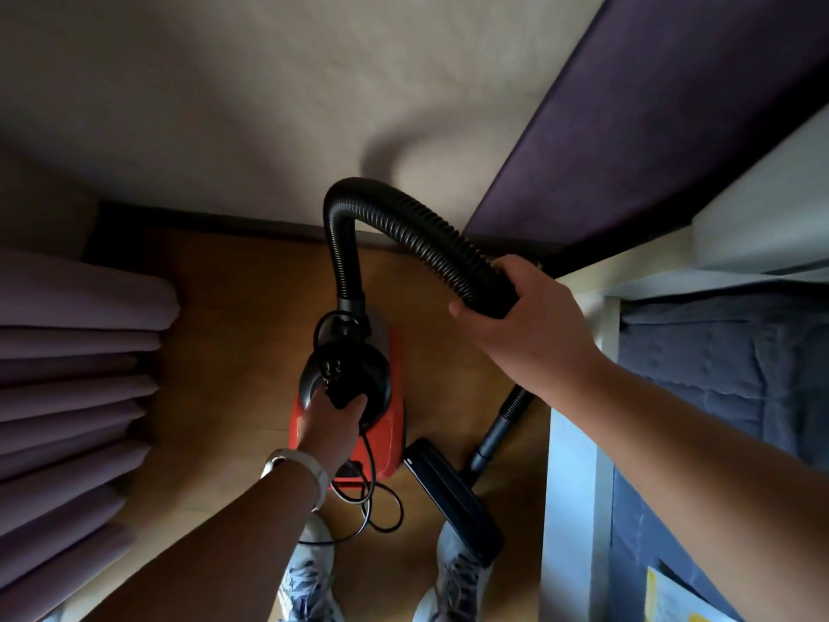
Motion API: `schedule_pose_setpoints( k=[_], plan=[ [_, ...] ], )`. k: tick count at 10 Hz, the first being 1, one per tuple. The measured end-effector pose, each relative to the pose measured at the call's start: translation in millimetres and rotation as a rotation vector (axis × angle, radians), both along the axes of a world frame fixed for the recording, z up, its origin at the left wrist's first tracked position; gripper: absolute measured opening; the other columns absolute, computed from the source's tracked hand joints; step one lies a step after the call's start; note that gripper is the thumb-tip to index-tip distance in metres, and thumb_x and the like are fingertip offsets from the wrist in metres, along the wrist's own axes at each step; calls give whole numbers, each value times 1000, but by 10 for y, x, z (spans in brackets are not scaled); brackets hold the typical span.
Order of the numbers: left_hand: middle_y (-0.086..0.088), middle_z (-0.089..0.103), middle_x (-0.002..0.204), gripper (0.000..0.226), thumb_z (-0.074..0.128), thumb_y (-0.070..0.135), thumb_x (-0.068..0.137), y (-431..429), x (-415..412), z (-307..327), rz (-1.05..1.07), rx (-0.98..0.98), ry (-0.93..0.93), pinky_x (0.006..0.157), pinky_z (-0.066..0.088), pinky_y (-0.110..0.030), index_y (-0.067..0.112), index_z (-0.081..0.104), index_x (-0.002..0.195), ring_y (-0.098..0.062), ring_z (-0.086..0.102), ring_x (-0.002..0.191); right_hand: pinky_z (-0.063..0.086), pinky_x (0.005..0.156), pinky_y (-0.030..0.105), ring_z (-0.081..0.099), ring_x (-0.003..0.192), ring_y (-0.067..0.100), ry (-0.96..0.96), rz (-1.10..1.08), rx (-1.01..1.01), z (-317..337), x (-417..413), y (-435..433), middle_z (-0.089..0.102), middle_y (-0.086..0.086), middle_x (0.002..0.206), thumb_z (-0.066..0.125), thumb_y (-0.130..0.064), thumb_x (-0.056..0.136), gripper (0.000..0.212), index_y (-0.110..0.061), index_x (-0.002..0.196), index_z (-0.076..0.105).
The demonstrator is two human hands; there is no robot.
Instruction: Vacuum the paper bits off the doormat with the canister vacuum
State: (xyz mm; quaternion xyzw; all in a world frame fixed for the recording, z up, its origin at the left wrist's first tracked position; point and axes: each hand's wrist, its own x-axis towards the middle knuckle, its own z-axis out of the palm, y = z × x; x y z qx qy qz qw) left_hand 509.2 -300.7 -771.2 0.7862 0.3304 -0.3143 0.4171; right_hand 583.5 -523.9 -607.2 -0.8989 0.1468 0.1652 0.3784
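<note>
Head-worn camera looks steeply down, close above the canister vacuum (395, 424).

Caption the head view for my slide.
The left hand grips the red canister vacuum; the right hand holds its black hose.

canister vacuum (389, 408) over the floor (224, 352), between curtain folds (76, 374) at left and a bed (717, 374) at right, left hand (332, 422) gripping its top. its hose (403, 213) arches from the far end rightward into the right hand (527, 325). floor head (453, 500) just right of the canister, by the right shoe (457, 581).
</note>
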Motion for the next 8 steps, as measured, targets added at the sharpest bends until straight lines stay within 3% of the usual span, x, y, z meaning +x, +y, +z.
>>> schedule_pose_setpoints(
  k=[1, 2, 3, 4, 5, 6, 7, 8],
  plan=[
    [-2, 66, 81, 22, 67, 20, 88, -30, 116, -81, -59, -43, -12, 68, 58, -49, 33, 55, 102, -28, 64, 70, 48, 63, 31, 60, 71, 5, -36, -67, -43, -62, 41, -42, 61, -12, 73, 72, -43, 81, 22, -29, 92, 58],
    [3, 64, 84, 28, 67, 22, 87, -54, 201, -109, -87, -69, -3, 71, 60, -46, 30, 57, 112, -18, 60, 67, 47, 62, 32, 59, 69, 7, -67, -83, -77, -75, 112, -98, 59, -10, 72, 70, -44, 82, 23, -28, 93, 57],
    [8, 62, 87, 42, 66, 21, 91, -30, 201, -109, -106, -72, -26, 59, 51, -26, 23, 54, 131, -6, 54, 64, 45, 63, 32, 57, 68, 12, -77, -73, -112, -68, 168, -150, 58, -11, 73, 69, -44, 83, 26, -25, 96, 57],
    [8, 59, 99, 51, 68, 23, 90, 5, 179, -30, -158, -48, -53, 60, 45, -19, 24, 50, 137, -2, 53, 70, 42, 61, 30, 53, 64, 3, -71, -53, -132, -66, 157, -194, 56, -14, 73, 69, -42, 84, 26, -26, 98, 55],
    [3, 57, 113, 59, 71, 22, 87, 47, 149, 45, -171, -33, -81, 76, 49, -26, 23, 44, 140, -16, 60, 93, 44, 63, 31, 56, 72, 13, -80, -46, -127, -58, 98, -233, 56, -13, 75, 70, -39, 84, 29, -26, 104, 56],
    [-3, 56, 124, 72, 74, 26, 80, 96, 160, 187, -170, -34, -78, 88, 55, -41, 25, 37, 142, -27, 58, 109, 38, 64, 25, 54, 84, 11, -84, -34, -112, -45, 16, -274, 56, -12, 92, 73, -35, 82, 39, -24, 116, 56],
    [1, 55, 125, 76, 76, 29, 76, 195, 164, 361, -150, -41, -100, 88, 55, -41, 29, 36, 141, -24, 57, 112, 40, 80, 24, 55, 101, 12, -138, -50, -99, 28, -96, -317, 58, -7, 113, 74, -32, 81, 52, -23, 128, 54],
    [0, 50, 129, 74, 77, 29, 78, 279, 96, 666, -154, -4, -101, 90, 46, -36, 26, 38, 142, -21, 51, 115, 34, 88, 21, 45, 106, 2, -122, -83, -116, 222, -265, -309, 48, -14, 120, 73, -29, 84, 58, -19, 137, 51]
  ],
)
